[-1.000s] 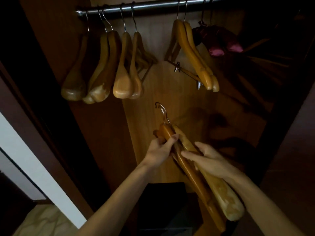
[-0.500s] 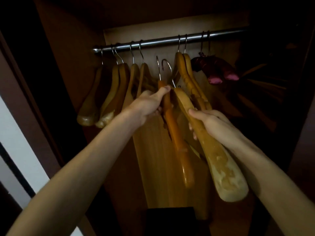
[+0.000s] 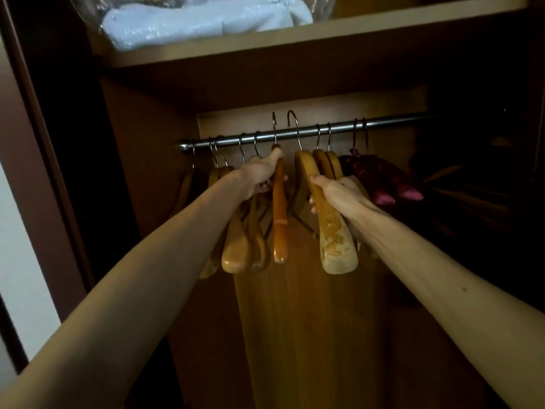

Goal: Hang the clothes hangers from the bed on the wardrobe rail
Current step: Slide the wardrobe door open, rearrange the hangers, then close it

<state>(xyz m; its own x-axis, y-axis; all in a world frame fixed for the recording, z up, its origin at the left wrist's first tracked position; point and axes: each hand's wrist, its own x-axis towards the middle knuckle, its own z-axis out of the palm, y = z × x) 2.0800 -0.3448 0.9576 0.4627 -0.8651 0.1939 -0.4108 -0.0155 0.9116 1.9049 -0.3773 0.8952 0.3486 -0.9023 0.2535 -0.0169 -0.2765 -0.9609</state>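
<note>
Head view: an orange-brown hanger [image 3: 279, 211] is held in the grip of the left hand [image 3: 259, 175], whose fingers are curled round its neck just under the hook. A paler, worn hanger [image 3: 330, 228] is held in the grip of the right hand [image 3: 339, 193], the fingers being wrapped round its upper arm. Both hangers are raised at the wardrobe rail [image 3: 392, 121], their hooks being seen above the bar, between two groups of hung hangers; whether the hooks are seated on the bar cannot be told. Wooden hangers [image 3: 236, 249] are hung on the rail to the left, and two more [image 3: 324, 163] to the right, beside dark red padded hangers [image 3: 383, 184]. A wrapped pale bundle [image 3: 200, 19] is kept on the shelf [image 3: 354, 29] above.
</note>
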